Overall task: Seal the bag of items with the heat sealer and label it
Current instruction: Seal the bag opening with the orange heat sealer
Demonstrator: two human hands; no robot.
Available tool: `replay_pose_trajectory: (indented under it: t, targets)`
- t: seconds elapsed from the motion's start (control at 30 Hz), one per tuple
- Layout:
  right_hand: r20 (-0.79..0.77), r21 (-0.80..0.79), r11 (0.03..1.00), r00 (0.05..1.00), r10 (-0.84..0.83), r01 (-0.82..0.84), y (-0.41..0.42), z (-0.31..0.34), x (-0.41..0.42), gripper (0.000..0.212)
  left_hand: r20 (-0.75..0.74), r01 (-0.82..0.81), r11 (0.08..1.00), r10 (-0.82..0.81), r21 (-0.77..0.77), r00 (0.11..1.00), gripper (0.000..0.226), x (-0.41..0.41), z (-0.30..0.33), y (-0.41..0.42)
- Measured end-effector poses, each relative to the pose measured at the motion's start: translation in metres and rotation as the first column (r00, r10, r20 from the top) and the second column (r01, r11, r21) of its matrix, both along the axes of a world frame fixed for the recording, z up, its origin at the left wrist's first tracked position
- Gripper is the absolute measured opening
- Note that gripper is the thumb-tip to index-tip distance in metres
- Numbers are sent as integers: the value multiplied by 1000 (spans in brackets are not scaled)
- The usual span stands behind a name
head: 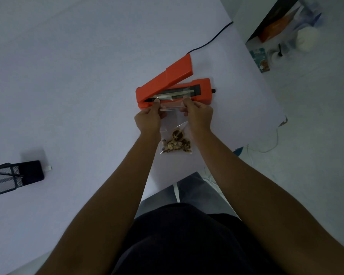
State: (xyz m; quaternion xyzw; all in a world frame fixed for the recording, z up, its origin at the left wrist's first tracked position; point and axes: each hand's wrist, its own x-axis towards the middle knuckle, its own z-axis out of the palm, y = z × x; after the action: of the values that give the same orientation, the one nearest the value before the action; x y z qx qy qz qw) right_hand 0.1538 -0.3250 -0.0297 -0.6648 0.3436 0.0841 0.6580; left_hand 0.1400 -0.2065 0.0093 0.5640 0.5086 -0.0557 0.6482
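Bag (174, 124) of dried bits is lying flat on the white table (77, 76), stretching from my hands back toward me, with its open top reaching onto the sealing strip of the orange heat sealer (173, 87). I am pinching the top left corner of the plastic with my left hand (148, 119) and the top right corner with my right hand (198, 114), both sets of fingers closed on the film and pulling it taut between them. The brown and tan contents are sitting bunched at the bottom end, between my forearms. The sealer's arm is standing raised and angled up to the far right, and its black cord (211, 39) is running off toward the far edge of the table. Nothing is lying between my hands and the sealer. Well off to my left, a dark mesh pen holder (14, 178) is lying on its side with a pen showing inside it.
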Motion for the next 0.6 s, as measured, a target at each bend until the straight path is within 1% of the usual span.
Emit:
replay_pose_trajectory:
  t: [0.13, 0.23, 0.27, 0.33, 0.37, 0.4, 0.43, 0.5, 0.6]
  targets:
    - [5, -11, 998, 998, 57, -57, -3, 1, 0, 19, 1, -5, 1000, 5, 14, 1000, 17, 0, 0, -1]
    - [-17, -71, 993, 996, 90, -91, -11, 5, -2, 27, -5, -3, 1000, 3, 17, 1000, 17, 0, -1, 0]
    - [-25, -129, 985, 994, 111, -113, -16, 7, -3, 31, -3, -1, 1000, 2, 15, 1000, 18, 0, -2, 0]
    - [-12, -313, 936, 986, 166, -161, -28, 13, -5, 40, 2, -5, 1000, 5, 10, 1000, 18, 0, -3, 0]
    - [20, -399, 904, 984, 175, -152, -34, 17, -6, 42, 2, -9, 1000, 9, 7, 1000, 18, 0, -3, 0]
    - [71, -451, 885, 983, 167, -118, -39, 23, -6, 42, -1, -12, 1000, 12, 5, 1000, 18, 0, -4, -1]
    - [128, -464, 882, 980, 155, -79, -42, 32, -5, 40, -4, -15, 1000, 15, 4, 1000, 17, 0, -4, -1]
    - [248, -417, 908, 955, 166, -50, -44, 56, -2, 35, -8, -19, 1000, 19, 6, 1000, 16, 1, -4, -1]
    - [393, -321, 940, 887, 242, -114, -36, 93, 6, 28, -14, -22, 1000, 22, 10, 1000, 16, 1, -4, -1]
